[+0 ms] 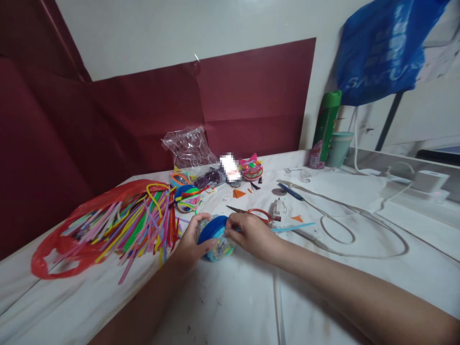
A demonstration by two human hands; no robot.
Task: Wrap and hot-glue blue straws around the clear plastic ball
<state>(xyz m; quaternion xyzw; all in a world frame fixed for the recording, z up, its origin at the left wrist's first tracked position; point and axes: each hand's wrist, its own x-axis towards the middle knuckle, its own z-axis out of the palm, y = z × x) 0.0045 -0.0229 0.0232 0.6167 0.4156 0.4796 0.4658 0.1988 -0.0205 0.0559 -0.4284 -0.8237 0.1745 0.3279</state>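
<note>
My left hand (192, 242) is wrapped around the left side of a ball (212, 231), fingers behind and thumb across its front. Dark and light blue pipe cleaners band the ball, and clear, patchy surface shows beside them. At the ball's upper right, my right hand (256, 235) pinches with thumb and index finger on a light blue pipe cleaner (296, 226). One end of that strip sticks out to the right past the hand; the part at the fingertips is mostly hidden. Just behind my right hand lie scissors (264, 214) with red-orange handles.
A red plastic bag (48, 261) of colourful pipe cleaners (129, 230) lies left. Decorated balls (187, 198) stand behind. Right of centre are a small white bottle (278, 211), a blue corded tool (291, 191) and looping cable (398, 239). A green can (325, 129) and cup (339, 149) stand back right.
</note>
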